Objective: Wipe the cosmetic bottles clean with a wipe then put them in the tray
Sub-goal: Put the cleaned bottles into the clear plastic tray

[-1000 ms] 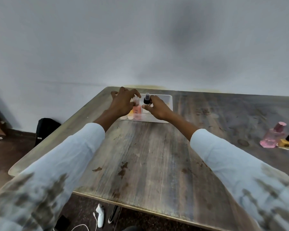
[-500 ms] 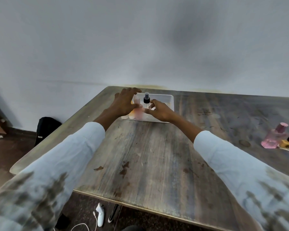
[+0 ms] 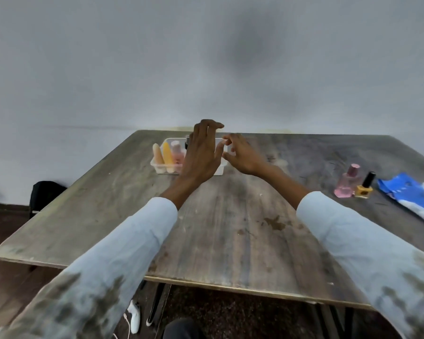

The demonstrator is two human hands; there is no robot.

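Two bottles are left to do, judging by what's out on the big worn wooden counter (image 3: 230, 216). Over on the right lies a crumpled blue and white wipe packet (image 3: 411, 199). The clear plastic tray (image 3: 157, 165) sits toward the far edge, with a peach tube, a yellow tube and a pink bottle (image 3: 176, 152) upright in its left end, long axes vertical, tops up. A dark-capped one is mostly hidden behind the left hand (image 3: 201, 155), which hovers over the tray, fingers spread wide, holding nothing. The right hand (image 3: 242, 155) is just beside it, fingers loosely curled, also empty as far as I can tell. So a placing step looks done. Next up: reach right for the pink square glass perfume bottle (image 3: 347, 182) or the little yellow nail polish bottle with the black cap (image 3: 364, 187), both standing upright side by side, and grab a wipe.
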